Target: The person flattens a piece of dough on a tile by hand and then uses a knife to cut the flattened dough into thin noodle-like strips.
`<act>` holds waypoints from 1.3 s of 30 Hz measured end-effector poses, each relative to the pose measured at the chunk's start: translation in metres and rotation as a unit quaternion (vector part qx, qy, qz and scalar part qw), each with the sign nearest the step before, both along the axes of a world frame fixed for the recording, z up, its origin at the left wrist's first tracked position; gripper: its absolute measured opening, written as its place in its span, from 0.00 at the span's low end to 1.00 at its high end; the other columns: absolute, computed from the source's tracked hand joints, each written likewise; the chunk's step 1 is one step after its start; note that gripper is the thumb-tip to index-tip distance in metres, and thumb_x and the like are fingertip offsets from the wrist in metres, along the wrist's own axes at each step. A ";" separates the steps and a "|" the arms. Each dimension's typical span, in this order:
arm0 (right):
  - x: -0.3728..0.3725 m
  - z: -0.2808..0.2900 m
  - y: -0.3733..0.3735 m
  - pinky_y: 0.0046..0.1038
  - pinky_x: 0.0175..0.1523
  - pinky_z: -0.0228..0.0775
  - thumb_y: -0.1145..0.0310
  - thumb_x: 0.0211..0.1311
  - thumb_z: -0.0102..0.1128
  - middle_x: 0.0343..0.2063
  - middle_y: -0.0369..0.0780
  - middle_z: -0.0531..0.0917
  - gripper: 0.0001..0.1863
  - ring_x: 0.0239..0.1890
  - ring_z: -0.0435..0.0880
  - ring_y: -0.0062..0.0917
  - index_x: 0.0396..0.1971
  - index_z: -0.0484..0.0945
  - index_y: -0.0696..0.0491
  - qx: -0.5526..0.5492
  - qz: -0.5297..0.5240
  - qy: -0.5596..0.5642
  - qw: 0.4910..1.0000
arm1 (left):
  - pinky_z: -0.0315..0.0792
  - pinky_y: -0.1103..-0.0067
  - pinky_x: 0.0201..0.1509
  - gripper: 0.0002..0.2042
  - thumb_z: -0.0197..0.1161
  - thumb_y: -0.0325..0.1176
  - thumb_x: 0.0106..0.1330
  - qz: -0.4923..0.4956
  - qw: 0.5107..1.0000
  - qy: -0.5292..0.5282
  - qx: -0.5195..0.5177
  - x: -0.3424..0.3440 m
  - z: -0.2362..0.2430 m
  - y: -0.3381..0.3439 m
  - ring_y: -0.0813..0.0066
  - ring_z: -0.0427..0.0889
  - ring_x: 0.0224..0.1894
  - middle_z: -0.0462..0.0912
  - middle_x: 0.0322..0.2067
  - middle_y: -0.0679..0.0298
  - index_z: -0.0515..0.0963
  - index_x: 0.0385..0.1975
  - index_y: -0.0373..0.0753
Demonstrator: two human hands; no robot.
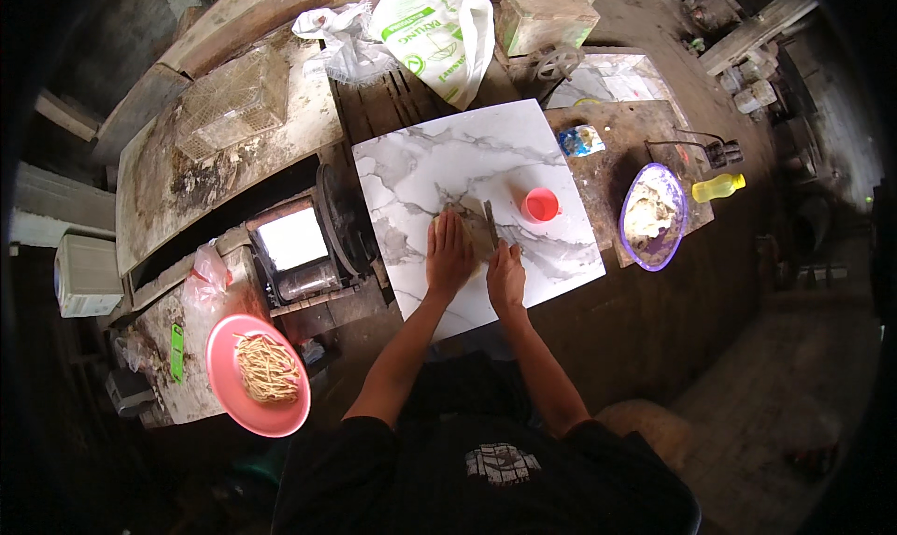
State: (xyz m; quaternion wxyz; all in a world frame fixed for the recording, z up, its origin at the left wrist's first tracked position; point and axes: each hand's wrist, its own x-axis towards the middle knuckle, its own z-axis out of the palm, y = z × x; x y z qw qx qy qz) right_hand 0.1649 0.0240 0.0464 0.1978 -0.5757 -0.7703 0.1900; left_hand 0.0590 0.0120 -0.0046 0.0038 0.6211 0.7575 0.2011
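Observation:
My left hand point(450, 252) lies flat, fingers stretched out, on a thin tan sheet that looks like dough point(479, 240); most of its left part is hidden under the palm. Closed round the handle of a knife point(491, 219) is my right hand point(505, 278), with the blade pointing away from me along the sheet's right side. Whether the blade touches the sheet I cannot tell. Beneath both hands is a white marble-patterned board point(420, 175). A red cup point(540, 205) stands on it, right of the knife.
To the right are a purple-rimmed basin point(624, 219) with pale dough-like stuff, a yellow bottle point(718, 187) and a blue-white packet point(581, 141). At left, a pink basin point(224, 371) holds cut strips beside a roller machine point(308, 278). A white-green bag point(439, 35) lies behind the board.

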 end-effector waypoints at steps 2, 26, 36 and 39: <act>-0.002 -0.005 -0.006 0.41 0.24 0.65 0.75 0.52 0.45 0.29 0.51 0.70 0.13 0.23 0.72 0.47 0.40 0.67 0.56 0.000 0.014 0.005 1.000 | 0.41 0.67 0.62 0.25 0.43 0.38 0.56 -0.004 1.000 0.024 -0.018 0.002 0.002 0.000 0.62 0.49 0.60 0.55 0.55 0.51 0.56 0.52 0.28; 0.007 0.001 0.020 0.42 0.28 0.65 0.76 0.49 0.45 0.29 0.50 0.69 0.14 0.27 0.72 0.47 0.39 0.65 0.56 -0.004 0.081 0.035 0.996 | 0.40 0.68 0.62 0.27 0.46 0.34 0.56 -0.020 0.997 -0.077 -0.022 -0.007 -0.001 0.006 0.62 0.46 0.61 0.51 0.56 0.52 0.51 0.54 0.30; -0.008 0.022 0.070 0.36 0.29 0.63 0.78 0.49 0.46 0.25 0.50 0.69 0.13 0.25 0.71 0.42 0.38 0.67 0.60 0.033 0.186 0.178 0.966 | 0.39 0.65 0.61 0.25 0.45 0.36 0.58 0.083 0.996 -0.031 0.002 0.013 0.001 -0.003 0.66 0.46 0.61 0.51 0.57 0.54 0.54 0.53 0.31; -0.016 0.021 0.074 0.35 0.29 0.63 0.78 0.50 0.45 0.25 0.50 0.69 0.12 0.26 0.70 0.42 0.38 0.67 0.61 0.014 0.226 0.197 0.954 | 0.40 0.65 0.61 0.24 0.45 0.37 0.58 0.117 0.992 -0.032 -0.016 0.016 0.001 -0.008 0.65 0.47 0.61 0.52 0.57 0.54 0.54 0.53 0.31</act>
